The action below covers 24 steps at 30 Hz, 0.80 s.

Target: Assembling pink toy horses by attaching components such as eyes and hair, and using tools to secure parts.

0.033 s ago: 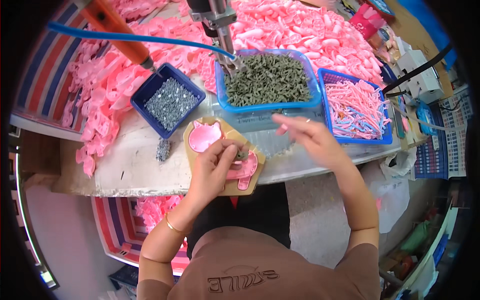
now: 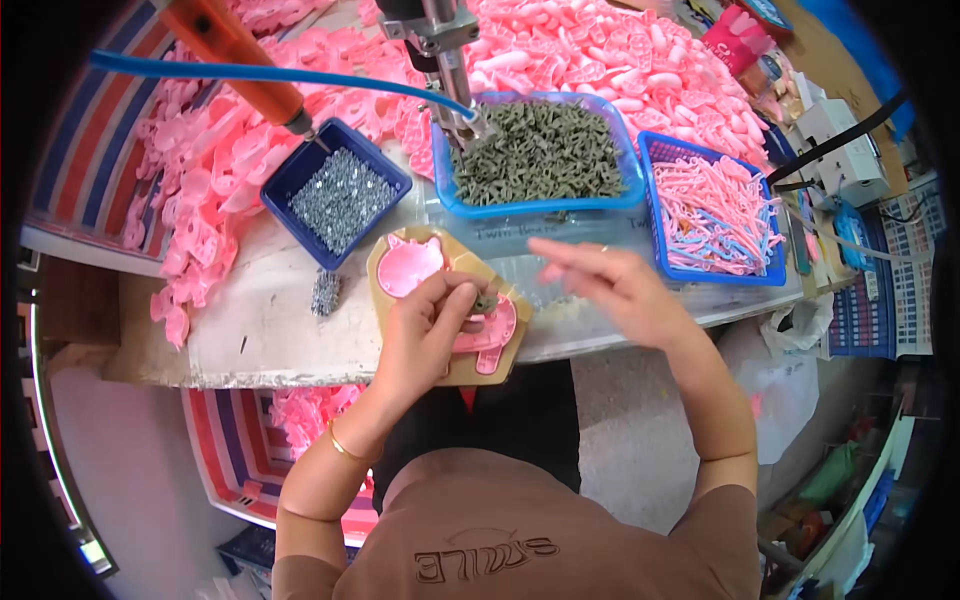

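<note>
At bench front edge: wooden jig (image 2: 505, 350) carries pink pig-shaped shell (image 2: 412, 265). Left hand (image 2: 425, 330) rests on jig, fingertips pinched on small grey part (image 2: 486, 301) over shell. Right hand (image 2: 615, 285) hovers just right of jig, fingers loosely spread, holding nothing visible. Behind: tray of grey parts (image 2: 540, 150), blue bin of screws (image 2: 335, 195), basket of pink strips (image 2: 715, 215).

No visible change between the pictures

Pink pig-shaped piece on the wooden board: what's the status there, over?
Left hand pressing a small grey part onto the pink pig-shaped piece. Right hand open, hovering beside the wooden board. Nothing blocking.
</note>
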Available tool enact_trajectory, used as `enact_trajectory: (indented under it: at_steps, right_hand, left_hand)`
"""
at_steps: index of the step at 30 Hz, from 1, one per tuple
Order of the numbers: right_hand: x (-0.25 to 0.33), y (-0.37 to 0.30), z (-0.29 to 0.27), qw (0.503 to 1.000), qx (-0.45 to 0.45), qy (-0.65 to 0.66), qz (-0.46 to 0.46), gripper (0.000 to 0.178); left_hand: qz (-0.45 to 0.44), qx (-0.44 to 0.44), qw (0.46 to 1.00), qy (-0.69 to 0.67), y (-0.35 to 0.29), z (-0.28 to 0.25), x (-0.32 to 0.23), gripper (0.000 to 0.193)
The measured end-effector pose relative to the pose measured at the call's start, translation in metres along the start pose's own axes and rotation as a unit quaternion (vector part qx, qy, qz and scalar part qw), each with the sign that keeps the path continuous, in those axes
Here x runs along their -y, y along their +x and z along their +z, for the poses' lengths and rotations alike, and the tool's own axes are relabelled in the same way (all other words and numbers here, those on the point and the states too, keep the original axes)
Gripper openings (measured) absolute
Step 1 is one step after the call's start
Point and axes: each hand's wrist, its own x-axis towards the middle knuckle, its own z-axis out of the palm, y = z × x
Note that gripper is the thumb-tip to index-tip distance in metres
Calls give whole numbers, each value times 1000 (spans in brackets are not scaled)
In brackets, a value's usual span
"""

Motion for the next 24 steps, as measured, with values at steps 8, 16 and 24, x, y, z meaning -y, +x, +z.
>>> enact_trajectory:
  at_steps: [8,16,24]
  right_hand:
    - [31,8,36,996,27,32,76,26]
    - [28,4,47,997,-35,33,57,18]
    - [17,-7,69,984,-131,-111,-37,18]
  left_hand:
    - [8,13,997,77,0,-3,-7,24]
    - [-5,0,998,65,-6,-1,-5,24]
    - [45,-45,980,189,-11,6,-11,23]
